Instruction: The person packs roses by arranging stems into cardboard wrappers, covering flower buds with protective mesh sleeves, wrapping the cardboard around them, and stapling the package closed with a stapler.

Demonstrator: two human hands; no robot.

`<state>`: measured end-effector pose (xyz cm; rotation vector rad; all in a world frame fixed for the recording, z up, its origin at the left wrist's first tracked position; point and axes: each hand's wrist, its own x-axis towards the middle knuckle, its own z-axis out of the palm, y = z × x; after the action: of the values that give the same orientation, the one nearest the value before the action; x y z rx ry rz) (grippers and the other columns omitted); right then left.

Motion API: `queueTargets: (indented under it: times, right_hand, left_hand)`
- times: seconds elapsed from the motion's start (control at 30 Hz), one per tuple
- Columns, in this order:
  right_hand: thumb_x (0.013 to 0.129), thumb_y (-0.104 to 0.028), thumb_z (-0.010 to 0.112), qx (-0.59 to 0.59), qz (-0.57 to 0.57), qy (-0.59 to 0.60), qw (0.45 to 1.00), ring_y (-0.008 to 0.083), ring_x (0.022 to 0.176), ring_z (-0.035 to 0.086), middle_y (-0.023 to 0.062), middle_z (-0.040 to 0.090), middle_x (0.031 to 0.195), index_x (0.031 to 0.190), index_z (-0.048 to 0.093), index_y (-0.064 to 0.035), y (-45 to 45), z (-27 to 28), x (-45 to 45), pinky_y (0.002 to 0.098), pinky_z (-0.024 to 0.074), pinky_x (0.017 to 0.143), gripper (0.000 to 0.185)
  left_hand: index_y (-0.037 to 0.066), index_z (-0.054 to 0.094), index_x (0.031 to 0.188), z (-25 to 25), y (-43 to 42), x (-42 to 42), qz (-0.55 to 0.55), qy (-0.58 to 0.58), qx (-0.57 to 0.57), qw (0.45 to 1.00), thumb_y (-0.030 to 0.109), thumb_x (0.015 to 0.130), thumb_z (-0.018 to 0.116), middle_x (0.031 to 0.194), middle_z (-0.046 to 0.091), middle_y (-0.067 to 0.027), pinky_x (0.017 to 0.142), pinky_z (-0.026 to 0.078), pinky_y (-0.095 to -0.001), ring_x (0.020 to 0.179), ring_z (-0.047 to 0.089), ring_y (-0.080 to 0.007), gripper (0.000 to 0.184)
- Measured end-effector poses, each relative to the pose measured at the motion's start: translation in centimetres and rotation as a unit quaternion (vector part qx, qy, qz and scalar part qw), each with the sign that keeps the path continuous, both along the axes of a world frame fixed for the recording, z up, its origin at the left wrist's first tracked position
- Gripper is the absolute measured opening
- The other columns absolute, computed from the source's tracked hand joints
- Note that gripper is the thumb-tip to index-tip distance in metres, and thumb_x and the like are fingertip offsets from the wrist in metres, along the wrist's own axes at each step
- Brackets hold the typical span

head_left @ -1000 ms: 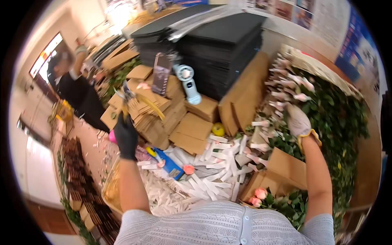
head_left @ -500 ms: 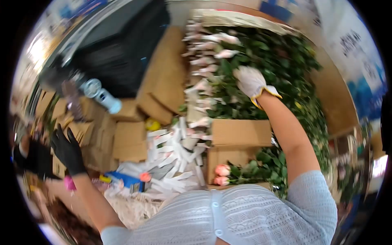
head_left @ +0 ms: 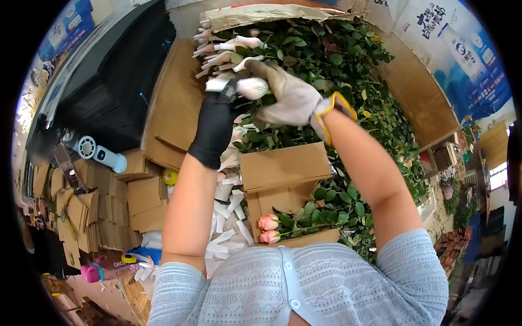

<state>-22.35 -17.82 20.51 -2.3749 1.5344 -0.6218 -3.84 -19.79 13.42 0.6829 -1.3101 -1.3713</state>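
My left hand [head_left: 215,122], in a black glove, is closed at the head of a rose [head_left: 253,88] wrapped in a white net sleeve, with a loose white end sticking out to the left. Close on its right is my right hand [head_left: 293,100], in a whitish glove with yellow trim; its fingers and thumb are spread around the rose, apart from each other. Under and beyond both hands lies a thick pile of leafy rose stems [head_left: 331,65], the white-sleeved heads [head_left: 223,54] all pointing left. Below, two pink roses [head_left: 269,228] lie in an open cardboard box [head_left: 285,168].
White paper strips [head_left: 225,225] are scattered left of the box. Further left are stacked flat cardboard [head_left: 103,195], a pale blue handheld fan [head_left: 106,157], a yellow tape roll [head_left: 169,176] and a pink-lidded bottle [head_left: 100,270]. A big black-covered block [head_left: 117,81] stands at upper left.
My left hand has swung from the far left up to the rose pile and closed on a sleeved rose. My right hand has come left out of the leaves to meet it. The view has shifted.
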Motion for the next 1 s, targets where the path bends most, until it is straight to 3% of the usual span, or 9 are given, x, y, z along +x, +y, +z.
queueTargets:
  times: [0.1, 0.2, 0.23, 0.47, 0.6, 0.67, 0.77, 0.87, 1.0]
  right_hand:
    - [0.085, -0.015, 0.062, 0.231, -0.031, -0.15, 0.961, 0.02, 0.093, 0.068, 0.0141, 0.064, 0.111, 0.122, 0.053, -0.0036, -1.5, 5.1, -3.3, 0.0345, 0.058, 0.077, 0.041]
    - [0.093, -0.026, 0.054, 0.054, -0.017, -0.245, 0.968, 0.0173, 0.088, 0.067, 0.01, 0.065, 0.105, 0.132, 0.049, -0.0068, -1.2, 10.9, -6.3, 0.0259, 0.0568, 0.066, 0.044]
    - [0.093, -0.021, 0.055, 0.042, -0.015, -0.19, 0.981, 0.0177, 0.089, 0.069, 0.0113, 0.066, 0.104, 0.126, 0.052, -0.0047, -0.5, 11.5, -6.6, 0.0279, 0.0587, 0.068, 0.037]
    - [0.086, -0.009, 0.063, 0.01, 0.158, 0.081, 0.984, 0.025, 0.105, 0.063, 0.0173, 0.06, 0.123, 0.139, 0.042, -0.0076, 0.1, -2.7, -2.2, 0.0303, 0.0573, 0.078, 0.058]
    - [0.086, -0.008, 0.057, 0.284, -0.119, -0.04, 0.951, 0.0181, 0.085, 0.069, 0.0133, 0.067, 0.109, 0.125, 0.053, -0.0047, 3.0, 6.5, -1.7, 0.0337, 0.0581, 0.069, 0.039]
    - [0.085, -0.011, 0.061, 0.124, -0.092, -0.119, 0.981, 0.0181, 0.085, 0.068, 0.0103, 0.069, 0.104, 0.121, 0.058, -0.0085, 4.6, 10.8, -5.5, 0.0321, 0.0576, 0.069, 0.036]
    - [0.081, -0.016, 0.069, -0.233, -0.256, 0.391, 0.853, 0.0266, 0.09, 0.067, 0.0117, 0.069, 0.099, 0.117, 0.061, -0.009, 3.5, 17.1, -15.1, 0.0344, 0.0558, 0.072, 0.037]
    - [0.099, -0.027, 0.05, -0.39, 0.002, -0.176, 0.904, 0.0124, 0.076, 0.066, 0.0108, 0.067, 0.098, 0.132, 0.049, -0.0069, 6.1, 23.4, -16.6, 0.021, 0.0555, 0.058, 0.039]
    - [0.098, -0.018, 0.049, -0.366, -0.162, -0.122, 0.908, 0.0137, 0.065, 0.068, 0.0125, 0.069, 0.09, 0.133, 0.049, -0.008, 10.8, 23.1, -12.8, 0.0192, 0.0522, 0.042, 0.037]
  left_hand:
    - [0.0, 0.041, 0.135, -3.8, -0.8, 1.2, 0.077, -0.298, -0.21, 0.928, 0.019, 0.09, 0.062, 0.128, 0.053, -0.0218, 0.092, 0.045, -0.0369, 0.112, 0.057, -0.032, 0.053]
    - [0.018, 0.054, 0.131, -18.6, -0.8, 5.5, -0.069, -0.442, -0.112, 0.887, 0.025, 0.075, 0.074, 0.12, 0.061, -0.0149, 0.104, 0.037, -0.0418, 0.12, 0.05, -0.0346, 0.06]
    - [0.024, 0.056, 0.13, -17.3, 1.7, 5.6, -0.064, -0.616, -0.177, 0.765, 0.027, 0.076, 0.073, 0.12, 0.061, -0.0135, 0.107, 0.031, -0.0473, 0.119, 0.052, -0.0323, 0.057]
    - [0.014, 0.061, 0.119, -1.7, 1.0, 2.7, -0.016, -0.395, -0.269, 0.878, 0.01, 0.073, 0.071, 0.1, 0.066, -0.013, 0.085, 0.049, -0.0382, 0.094, 0.063, -0.033, 0.048]
    - [0.005, 0.058, 0.121, 6.3, 1.2, 0.9, 0.018, -0.389, -0.366, 0.845, 0.008, 0.073, 0.076, 0.116, 0.062, -0.0163, 0.091, 0.046, -0.0382, 0.102, 0.06, -0.0349, 0.052]
    - [0.01, 0.056, 0.125, 2.4, -1.4, 2.0, 0.079, -0.41, -0.362, 0.833, 0.012, 0.073, 0.076, 0.119, 0.06, -0.0163, 0.09, 0.047, -0.0394, 0.104, 0.059, -0.0348, 0.056]
    - [0.013, 0.063, 0.116, -7.7, -6.9, 2.3, -0.022, -0.52, -0.165, 0.838, 0.021, 0.078, 0.072, 0.107, 0.066, -0.0153, 0.085, 0.05, -0.0409, 0.097, 0.062, -0.0343, 0.04]
    - [0.012, 0.066, 0.11, -13.5, -9.1, -2.6, -0.073, -0.472, -0.22, 0.85, 0.023, 0.081, 0.067, 0.1, 0.067, -0.0152, 0.082, 0.051, -0.0411, 0.093, 0.063, -0.0347, 0.031]
    - [0.01, 0.063, 0.108, -16.1, -10.2, -7.9, -0.118, -0.494, -0.296, 0.809, 0.026, 0.078, 0.067, 0.105, 0.063, -0.0183, 0.086, 0.048, -0.0427, 0.098, 0.059, -0.0386, 0.035]
